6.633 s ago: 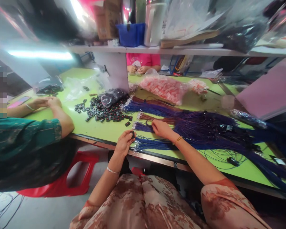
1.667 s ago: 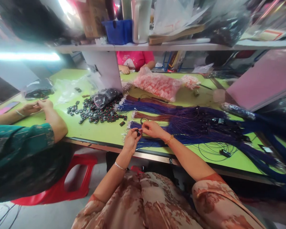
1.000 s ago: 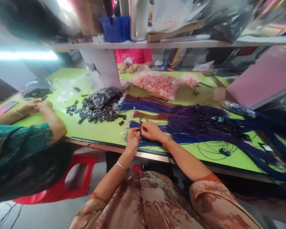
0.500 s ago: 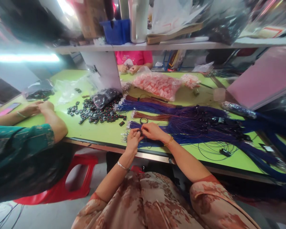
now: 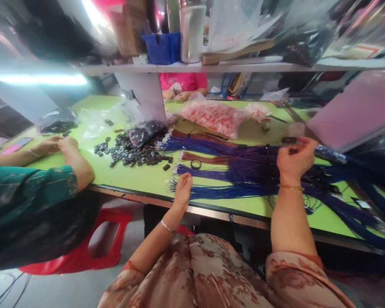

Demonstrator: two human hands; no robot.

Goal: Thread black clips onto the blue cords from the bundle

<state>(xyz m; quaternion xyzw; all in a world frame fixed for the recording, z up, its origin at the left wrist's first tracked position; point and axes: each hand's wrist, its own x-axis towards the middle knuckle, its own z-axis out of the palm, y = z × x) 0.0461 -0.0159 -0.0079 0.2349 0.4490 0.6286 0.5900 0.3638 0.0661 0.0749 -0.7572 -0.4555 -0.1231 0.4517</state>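
- The grip of the right hand (image 5: pixel 295 163) pinches a black block (image 5: pixel 288 140) between thumb and fingers, above the blue and brown wires (image 5: pixel 250 164).
- The left hand (image 5: pixel 183 190) is at the front edge of the table (image 5: pixel 141 177), fingers close together — whether they hold anything, I cannot tell.
- Green surface runs between the black pile (image 5: pixel 136 149) and the front edge; wires crowd the right half, a pink panel (image 5: pixel 349 107) slants beyond the right hand, and a shelf (image 5: pixel 227 67) crosses above.
- The block looks small, dark and oblong, lying about level in the fingers — finer detail is blurred.
- Counted: one block pinched, one dark ring (image 5: pixel 196 168), one bag of pink pieces (image 5: pixel 213 114), one blue bin (image 5: pixel 163 49), two co-workers; pile and wires, too many to count.
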